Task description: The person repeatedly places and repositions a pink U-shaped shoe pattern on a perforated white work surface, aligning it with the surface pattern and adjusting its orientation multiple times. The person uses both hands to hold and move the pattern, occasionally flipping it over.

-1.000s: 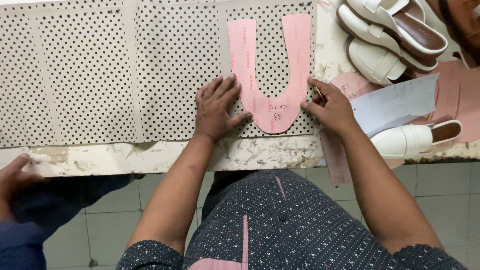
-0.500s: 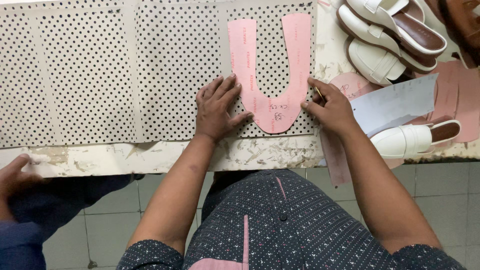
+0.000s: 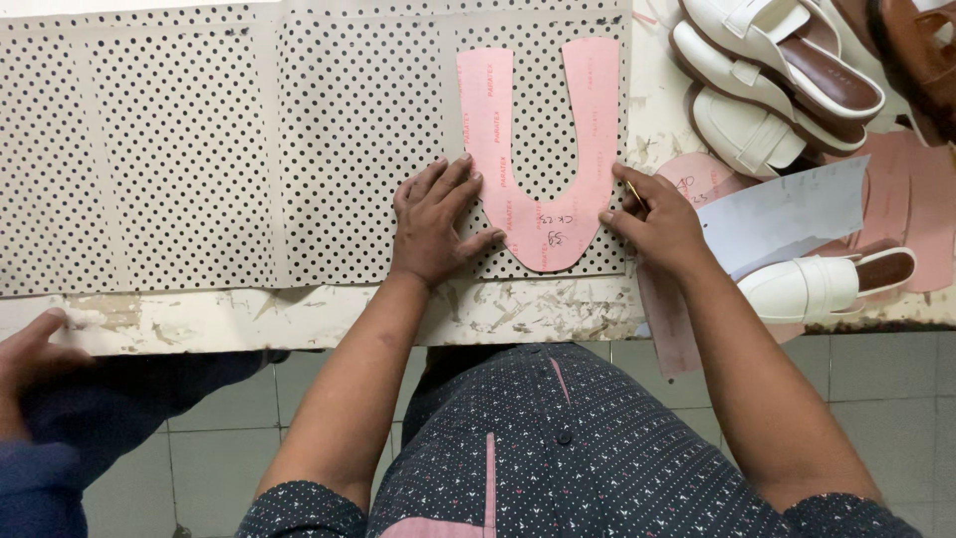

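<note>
Crowding the right hand (image 3: 662,224): white shoes (image 3: 767,90), pink template (image 3: 543,149).

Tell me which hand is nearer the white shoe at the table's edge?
Right. The right hand is just left of the white shoe; the left hand lies farther left, beyond the pink U-shaped pattern.

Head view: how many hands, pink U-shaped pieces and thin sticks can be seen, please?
Hands: 3 (left hand, right hand, another person's hand)
Pink U-shaped piece: 1
Thin stick, in the right hand: 1
Total: 5
</note>
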{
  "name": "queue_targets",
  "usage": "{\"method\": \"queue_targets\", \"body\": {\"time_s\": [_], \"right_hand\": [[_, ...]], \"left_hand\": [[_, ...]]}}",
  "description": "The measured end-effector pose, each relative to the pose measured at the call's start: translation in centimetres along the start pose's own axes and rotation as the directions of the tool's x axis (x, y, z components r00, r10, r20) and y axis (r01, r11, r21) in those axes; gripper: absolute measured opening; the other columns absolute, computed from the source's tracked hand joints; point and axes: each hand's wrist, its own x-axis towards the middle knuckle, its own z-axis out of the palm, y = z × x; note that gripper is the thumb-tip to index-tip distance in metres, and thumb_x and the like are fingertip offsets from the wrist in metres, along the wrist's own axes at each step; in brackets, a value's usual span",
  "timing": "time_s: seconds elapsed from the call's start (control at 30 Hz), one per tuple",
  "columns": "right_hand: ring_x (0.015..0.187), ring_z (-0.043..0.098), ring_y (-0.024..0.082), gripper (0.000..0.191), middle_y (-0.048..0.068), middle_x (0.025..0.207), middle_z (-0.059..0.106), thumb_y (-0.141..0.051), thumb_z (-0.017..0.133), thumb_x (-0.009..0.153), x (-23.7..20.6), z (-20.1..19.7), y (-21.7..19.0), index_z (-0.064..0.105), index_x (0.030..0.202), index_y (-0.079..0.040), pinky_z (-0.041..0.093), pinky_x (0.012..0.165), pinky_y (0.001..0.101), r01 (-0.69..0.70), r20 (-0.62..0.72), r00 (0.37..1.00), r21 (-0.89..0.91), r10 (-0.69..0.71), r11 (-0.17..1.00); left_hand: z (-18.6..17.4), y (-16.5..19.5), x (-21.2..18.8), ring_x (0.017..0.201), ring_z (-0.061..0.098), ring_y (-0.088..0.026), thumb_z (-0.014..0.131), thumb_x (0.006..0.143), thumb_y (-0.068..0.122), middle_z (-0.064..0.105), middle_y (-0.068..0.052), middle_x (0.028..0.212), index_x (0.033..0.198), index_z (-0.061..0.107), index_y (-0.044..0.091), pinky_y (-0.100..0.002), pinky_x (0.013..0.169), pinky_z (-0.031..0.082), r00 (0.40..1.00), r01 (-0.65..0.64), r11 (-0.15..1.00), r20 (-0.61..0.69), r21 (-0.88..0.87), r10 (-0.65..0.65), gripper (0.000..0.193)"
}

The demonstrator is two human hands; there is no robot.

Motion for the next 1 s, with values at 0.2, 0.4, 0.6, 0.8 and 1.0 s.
{"method": "queue_targets", "body": {"time_s": [0.2, 0.4, 0.6, 0.8, 1.0], "right_hand": [[0.075, 0.059, 0.012, 0.067, 0.002, 0.093, 0.056, -0.023, 0.081, 0.081, -0.1, 0.0, -0.4, 0.061, 0.145, -0.015, 0.054, 0.068, 0.0278, 0.024, -0.007, 1.000, -0.036, -0.024, 0.999], [0.079, 0.059, 0.013, 0.069, 0.002, 0.096, 0.057, -0.027, 0.080, 0.080, -0.1, 0.1, -0.1, 0.061, 0.145, -0.017, 0.054, 0.073, 0.0297, 0.010, -0.018, 1.000, -0.023, -0.010, 1.000], [0.087, 0.058, 0.014, 0.075, 0.004, 0.099, 0.058, -0.027, 0.085, 0.079, 0.1, 0.2, 1.0, 0.059, 0.147, -0.012, 0.051, 0.082, 0.0284, 0.149, -0.005, 0.988, -0.139, -0.152, 0.979], [0.087, 0.056, 0.014, 0.076, 0.003, 0.098, 0.056, -0.026, 0.086, 0.079, 0.1, 0.3, 1.6, 0.059, 0.148, -0.012, 0.050, 0.081, 0.0273, 0.127, -0.005, 0.992, -0.086, -0.128, 0.988], [0.086, 0.056, 0.014, 0.076, 0.003, 0.097, 0.056, -0.028, 0.086, 0.079, 0.2, 0.3, 1.6, 0.059, 0.148, -0.012, 0.050, 0.080, 0.0275, 0.137, -0.013, 0.990, -0.103, -0.139, 0.985]], "left_hand": [[0.2, -0.2, -0.1, 0.145, 0.039, -0.028, 0.081, 0.077, 0.060, 0.051, -0.004, 0.155, 0.135, 0.067, 0.014, -0.051, 0.121, 0.022, 1.000, -0.012, 1.000, -0.016, 0.005, 0.012, 0.076], [0.2, -0.2, -0.2, 0.146, 0.039, -0.028, 0.081, 0.078, 0.062, 0.051, -0.005, 0.155, 0.136, 0.067, 0.014, -0.052, 0.121, 0.022, 1.000, -0.016, 1.000, -0.019, 0.011, 0.016, 0.076], [0.4, -0.4, -0.5, 0.146, 0.039, -0.029, 0.080, 0.078, 0.062, 0.050, -0.005, 0.156, 0.138, 0.066, 0.014, -0.051, 0.120, 0.022, 1.000, -0.013, 1.000, 0.000, 0.012, 0.013, 0.078], [0.5, -0.4, -0.6, 0.147, 0.039, -0.029, 0.079, 0.080, 0.062, 0.050, -0.005, 0.157, 0.139, 0.065, 0.014, -0.051, 0.121, 0.022, 1.000, -0.022, 1.000, -0.006, 0.016, 0.022, 0.077], [0.4, -0.4, -0.5, 0.147, 0.040, -0.028, 0.078, 0.081, 0.063, 0.050, -0.005, 0.157, 0.141, 0.064, 0.014, -0.050, 0.121, 0.023, 1.000, -0.026, 0.999, -0.017, 0.023, 0.026, 0.078]]}}
